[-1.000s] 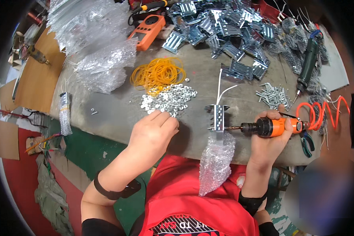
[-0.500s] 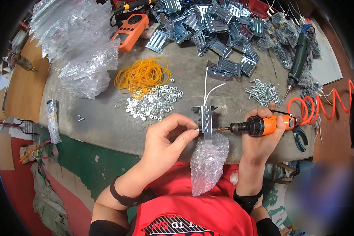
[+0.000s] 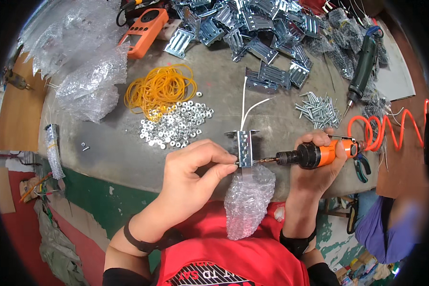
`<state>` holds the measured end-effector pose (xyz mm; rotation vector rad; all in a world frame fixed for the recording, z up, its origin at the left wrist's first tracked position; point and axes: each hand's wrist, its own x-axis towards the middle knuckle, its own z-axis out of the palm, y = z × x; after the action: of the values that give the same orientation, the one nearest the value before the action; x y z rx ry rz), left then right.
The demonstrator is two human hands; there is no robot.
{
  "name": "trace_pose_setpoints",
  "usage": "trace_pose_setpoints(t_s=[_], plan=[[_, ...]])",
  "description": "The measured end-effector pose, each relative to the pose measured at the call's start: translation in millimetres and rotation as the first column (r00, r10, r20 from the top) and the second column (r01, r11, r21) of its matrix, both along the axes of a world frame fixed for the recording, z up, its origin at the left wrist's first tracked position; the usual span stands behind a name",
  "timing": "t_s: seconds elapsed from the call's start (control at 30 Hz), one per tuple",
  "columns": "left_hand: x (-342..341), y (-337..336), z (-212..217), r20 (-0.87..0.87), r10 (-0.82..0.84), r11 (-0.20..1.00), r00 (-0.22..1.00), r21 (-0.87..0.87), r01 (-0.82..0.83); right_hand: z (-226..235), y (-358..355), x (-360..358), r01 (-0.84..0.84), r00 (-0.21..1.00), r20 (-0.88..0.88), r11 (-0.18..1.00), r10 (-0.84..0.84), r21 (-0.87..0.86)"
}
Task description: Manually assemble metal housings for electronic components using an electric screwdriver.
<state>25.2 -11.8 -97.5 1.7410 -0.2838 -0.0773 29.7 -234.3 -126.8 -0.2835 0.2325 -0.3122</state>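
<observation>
One metal bracket [image 3: 243, 148] stands upright at the near edge of the workbench [image 3: 109, 157], directly above a wad of bubble wrap [image 3: 248, 200] that hangs over the edge toward the person's red shirt. The left hand [image 3: 190, 178] closes thumb and forefinger against the bracket's left face, pinching something small there; whether a nut or the head of a fastener sits between the fingertips cannot be told from this view. The right hand [image 3: 319, 164] is wrapped fully around an orange pneumatic screwdriver [image 3: 314, 155], its bit laid level and touching the bracket's right face. By my judgement the fastening on this bracket is in progress, not finished: the bit is engaged and the piece is not yet set aside. Much work appears to remain, since a large heap of loose brackets [image 3: 252, 33] lies at the far side of the bench, a spread of nuts [image 3: 176, 126] lies beside a bundle of yellow rubber bands [image 3: 159, 88], and a pile of screws [image 3: 319, 109] sits to the right, near the driver. A second, dark green driver [image 3: 362, 71] lies idle beyond the screws. The orange coiled air hose [image 3: 386, 128] runs off to the right. No finished pieces can be identified with certainty.
</observation>
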Motion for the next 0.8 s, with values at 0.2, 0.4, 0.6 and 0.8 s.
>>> trace_pose_setpoints(t_s=[0.2,0.4,0.6,0.8], plan=[[-2.3,-0.6,-4.2,-0.056,0.03,0.999,0.998,-0.016,-0.031,0.3,0.3,-0.1,-0.011,1.0,0.012,0.999,0.011,0.039],[-5.2,-4.5,-8.6,-0.091,0.102,0.992,0.991,-0.059,-0.108,-1.8,-2.3,1.5,0.0,1.0,0.005,1.0,0.0,0.0],[-5.1,-11.1,-2.5,-0.131,0.043,0.988,0.99,-0.141,-0.061,6.1,-0.6,-0.8,0.034,0.999,-0.014,0.999,-0.034,-0.021],[-14.5,-5.4,-3.3,-0.252,0.14,0.969,0.957,-0.165,-0.185,3.1,6.4,-0.1,0.007,1.0,0.002,1.0,-0.007,0.025]])
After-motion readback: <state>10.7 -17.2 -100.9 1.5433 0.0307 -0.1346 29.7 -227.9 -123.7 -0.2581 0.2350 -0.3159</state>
